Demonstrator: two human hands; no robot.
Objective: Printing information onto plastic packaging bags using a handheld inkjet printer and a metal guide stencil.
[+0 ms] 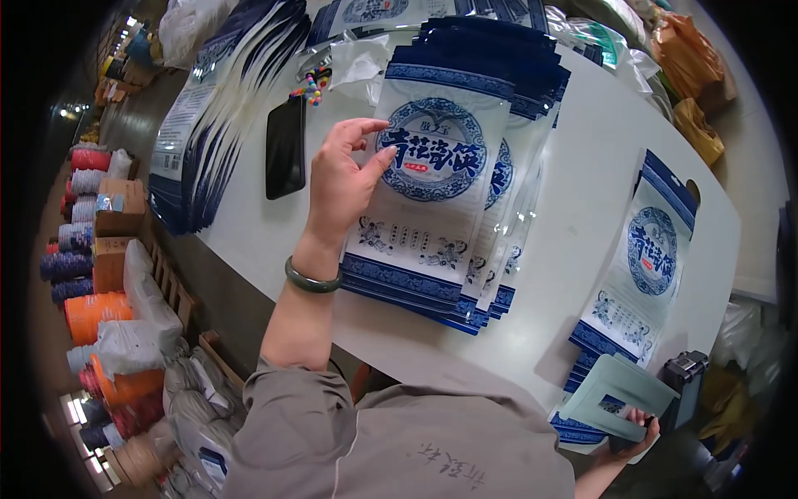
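Observation:
A fanned stack of flat plastic bags [416, 224], clear with dark blue borders and round blue-and-white designs, lies at the middle of the table. My left hand [345, 170] is at the left edge of the top bag, thumb and index finger apart over its round design. A dark green bangle [312, 276] circles my left wrist. At the lower right, my right hand [638, 434] is closed round the handle of a pale green handheld device [615, 395] with a black end. Under and beyond it lie similar bags [644, 258] in an overlapping row; the device hides part of them.
On the white table [573, 208] a black phone [286, 150] with a bead strap lies left of the stack. Another fanned pile of bags [195, 125] overhangs the left edge. More bags lie at the far edge. Spools [98, 316] and boxes [119, 208] stand on the floor leftward.

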